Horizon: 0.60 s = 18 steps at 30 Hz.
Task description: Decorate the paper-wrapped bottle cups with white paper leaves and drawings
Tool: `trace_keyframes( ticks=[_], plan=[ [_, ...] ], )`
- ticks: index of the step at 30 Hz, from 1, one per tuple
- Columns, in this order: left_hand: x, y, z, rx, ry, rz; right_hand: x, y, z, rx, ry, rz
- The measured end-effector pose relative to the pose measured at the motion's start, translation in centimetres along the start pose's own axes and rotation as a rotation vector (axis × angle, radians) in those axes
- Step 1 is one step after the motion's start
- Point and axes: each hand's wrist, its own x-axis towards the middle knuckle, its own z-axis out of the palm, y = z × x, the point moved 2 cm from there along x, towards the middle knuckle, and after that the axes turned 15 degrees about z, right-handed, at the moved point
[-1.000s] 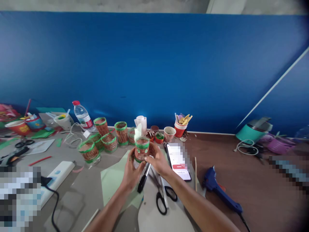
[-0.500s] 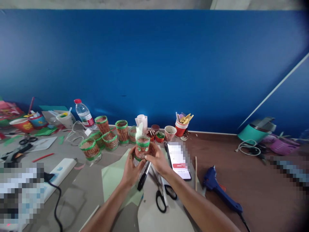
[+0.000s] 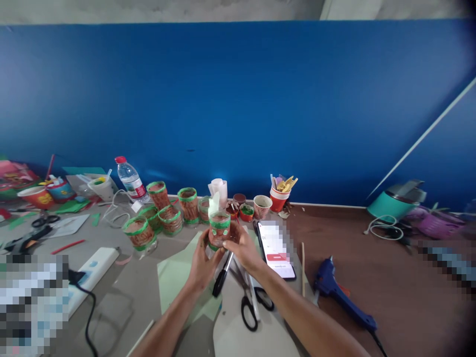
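Note:
Between my two hands is a small painted jar (image 3: pixel 219 229), brown with green bands and pale paper pieces stuck to its front and rim. My left hand (image 3: pixel 202 260) wraps its left side. On the right side, my right hand (image 3: pixel 243 248) grips it, the thumb lying across the lower front. Just below lie a black marker (image 3: pixel 222 277) and black-handled scissors (image 3: pixel 248 306) beside a white stick-like piece. Pale green paper (image 3: pixel 176 282) is spread under my left wrist. A phone (image 3: pixel 277 253) with a lit screen lies to the right of my right hand.
Several similar painted jars (image 3: pixel 139 233) stand behind to the left, near a water bottle (image 3: pixel 131 178). Paint cups (image 3: pixel 247 212) and a cup of plastic utensils (image 3: pixel 280 196) line the blue partition (image 3: pixel 238 99). A blue glue gun (image 3: pixel 342 295) lies right; a power strip (image 3: pixel 92 270) left.
The view has shifted slightly, so the whole scene sits a little lower. Both hands keep their hold on the painted jar, with no other clear movement.

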Motion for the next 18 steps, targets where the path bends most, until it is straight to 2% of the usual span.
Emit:
trace_keyframes(
  ticks=[4,8,10,18],
  plan=[
    [-0.1,-0.7,-0.1,-0.027,-0.01,-0.014,-0.1,-0.2,-0.2,-0.11,0.063,-0.013],
    [-0.1,-1.3,-0.4,0.019,-0.004,-0.034,-0.4,-0.6,-0.6,-0.287,0.274,-0.03],
    [-0.1,-1.3,-0.4,0.045,-0.008,-0.032,-0.5,-0.7,-0.7,-0.343,0.34,-0.045],
    [0.0,-0.6,-0.3,0.027,-0.048,-0.031,-0.5,0.0,-0.4,-0.398,0.379,-0.086]
  ],
)
